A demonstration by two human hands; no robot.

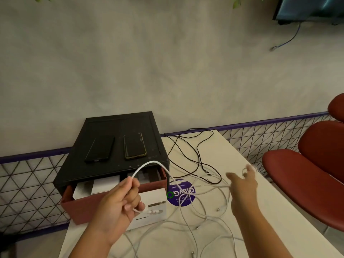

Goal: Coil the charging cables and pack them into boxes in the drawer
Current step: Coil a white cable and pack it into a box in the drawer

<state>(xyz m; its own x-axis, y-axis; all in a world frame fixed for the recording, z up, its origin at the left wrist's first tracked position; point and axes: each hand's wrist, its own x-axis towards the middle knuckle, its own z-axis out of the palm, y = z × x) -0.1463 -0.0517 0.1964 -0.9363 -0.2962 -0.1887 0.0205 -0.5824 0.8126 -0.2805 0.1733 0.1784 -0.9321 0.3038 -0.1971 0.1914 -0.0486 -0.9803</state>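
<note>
The white cable [151, 162] in the left hand [119, 203] is running down into a messy pile of white cables [204, 216]. The pile is lying on the table [279, 211] in the lower middle of the frame. The cables there are crossing over each other, so I think a hard pull could be making a tight knot. A black cable [195, 151] is lying in the same mess and could be getting dragged along too. Loose ends near the bottom edge of the frame could be sliding off the table.

The left hand is sitting in the lower middle, just in front of the open drawer [74, 207]. Its fingers are curling round the white cable. The plug end [154, 211] is sticking out to the right of the fingers. The cable is making a tall arch above the hand.

The right hand [242, 185] is reaching out over the pile at the right middle of the frame. It is blurry. A thin loop is showing by its fingertips, but I cannot tell if it is holding anything.

White boxes [104, 183] are waiting inside the drawer.
</note>
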